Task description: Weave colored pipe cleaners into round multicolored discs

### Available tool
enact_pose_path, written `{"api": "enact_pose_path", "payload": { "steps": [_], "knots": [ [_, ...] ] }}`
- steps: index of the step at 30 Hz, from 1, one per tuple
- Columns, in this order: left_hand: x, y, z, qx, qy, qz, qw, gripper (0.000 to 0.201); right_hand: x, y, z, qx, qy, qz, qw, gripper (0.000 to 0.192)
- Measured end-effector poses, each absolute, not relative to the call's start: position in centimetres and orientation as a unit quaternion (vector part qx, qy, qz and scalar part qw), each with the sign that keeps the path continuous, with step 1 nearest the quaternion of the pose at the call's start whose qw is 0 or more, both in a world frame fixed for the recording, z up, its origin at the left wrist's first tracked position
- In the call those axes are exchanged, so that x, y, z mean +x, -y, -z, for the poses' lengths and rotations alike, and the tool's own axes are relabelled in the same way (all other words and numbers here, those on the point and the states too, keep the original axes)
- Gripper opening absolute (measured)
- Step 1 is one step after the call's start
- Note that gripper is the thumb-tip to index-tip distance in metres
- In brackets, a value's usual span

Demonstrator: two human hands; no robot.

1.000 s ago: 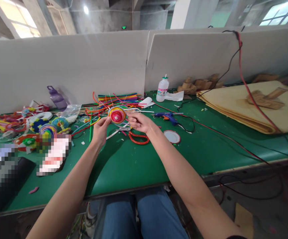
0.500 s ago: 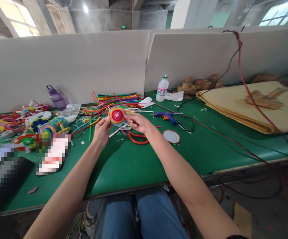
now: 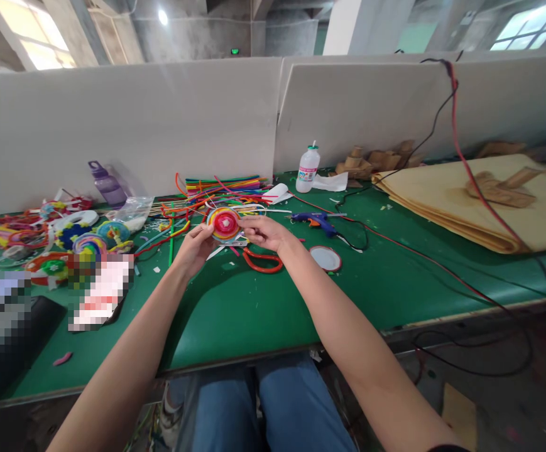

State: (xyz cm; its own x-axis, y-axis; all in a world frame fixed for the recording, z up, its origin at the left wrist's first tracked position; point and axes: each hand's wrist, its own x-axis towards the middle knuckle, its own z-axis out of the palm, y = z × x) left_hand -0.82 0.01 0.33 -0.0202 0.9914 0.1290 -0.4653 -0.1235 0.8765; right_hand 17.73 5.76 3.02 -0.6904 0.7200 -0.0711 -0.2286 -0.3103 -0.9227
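Note:
Between my two hands, above the green table, I hold up a round rainbow disc of coiled pipe cleaners (image 3: 226, 223), red in the middle with a pale centre and yellow and blue toward the rim. My left hand (image 3: 196, 246) pinches its left edge between thumb and fingers. On the right edge, my right hand (image 3: 264, 232) grips it the same way. Scissors with red handles (image 3: 264, 261) lie below the disc, their blades partly hidden by it and by my right hand. Loose coloured pipe cleaners (image 3: 225, 186) spread out behind it.
A blue glue gun (image 3: 317, 222) and a white round piece with a red rim (image 3: 325, 258) lie on the right. A white bottle (image 3: 307, 168) and purple bottle (image 3: 107, 184) stand behind. Several finished coiled pieces (image 3: 88, 247) sit left. A red-black cable (image 3: 423, 255) crosses the table.
Both hands have lowered the disc slightly and brought it a little to the right. Its face tilts a bit more upward. Things on the table have stayed put.

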Motion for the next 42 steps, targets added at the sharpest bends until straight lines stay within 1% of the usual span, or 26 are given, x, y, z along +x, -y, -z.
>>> {"api": "enact_pose_path", "payload": {
  "steps": [7,11,15,18,20,22,24,25,27,30,36,42],
  "knots": [
    [-0.9,0.0,-0.2,0.385,-0.314,-0.642,0.584,0.027,17.8,-5.8,-3.1,-0.233,0.497,-0.777,0.310,0.024],
    [-1.0,0.1,-0.1,0.428,-0.321,-0.608,0.587,0.026,17.8,-6.0,-3.0,-0.243,0.486,-0.776,0.322,0.022],
    [-0.7,0.4,-0.1,0.470,-0.352,-0.574,0.571,0.037,17.6,-6.0,-2.9,-0.256,0.470,-0.779,0.326,0.018],
    [-0.6,0.3,0.0,0.463,-0.370,-0.596,0.541,0.030,17.3,-5.7,-3.1,-0.272,0.474,-0.768,0.334,0.023],
    [-0.6,0.0,0.2,0.450,-0.381,-0.618,0.520,0.026,17.0,-5.3,-3.3,-0.283,0.493,-0.736,0.368,0.020],
    [-0.7,-0.3,0.3,0.432,-0.382,-0.646,0.500,0.026,16.9,-5.0,-3.6,-0.300,0.504,-0.686,0.430,0.014],
    [-0.8,-0.5,0.3,0.406,-0.374,-0.674,0.490,0.028,16.7,-4.7,-3.8,-0.319,0.511,-0.632,0.487,0.012],
    [-0.9,-0.6,0.3,0.392,-0.368,-0.684,0.492,0.028,16.6,-4.6,-3.8,-0.325,0.523,-0.608,0.501,0.013],
    [-1.0,-0.7,0.3,0.365,-0.358,-0.695,0.505,0.030,16.4,-4.4,-3.6,-0.319,0.578,-0.575,0.484,0.013],
    [-0.9,-0.7,0.2,0.338,-0.352,-0.699,0.524,0.032,15.8,-4.2,-2.9,-0.294,0.654,-0.553,0.424,0.016],
    [-0.5,-0.5,0.3,0.340,-0.359,-0.673,0.549,0.032,14.8,-3.8,-2.4,-0.286,0.671,-0.521,0.443,0.019],
    [-0.4,-0.5,0.6,0.371,-0.367,-0.663,0.537,0.031,14.5,-3.7,-2.1,-0.295,0.644,-0.548,0.445,0.022]
  ]
}}
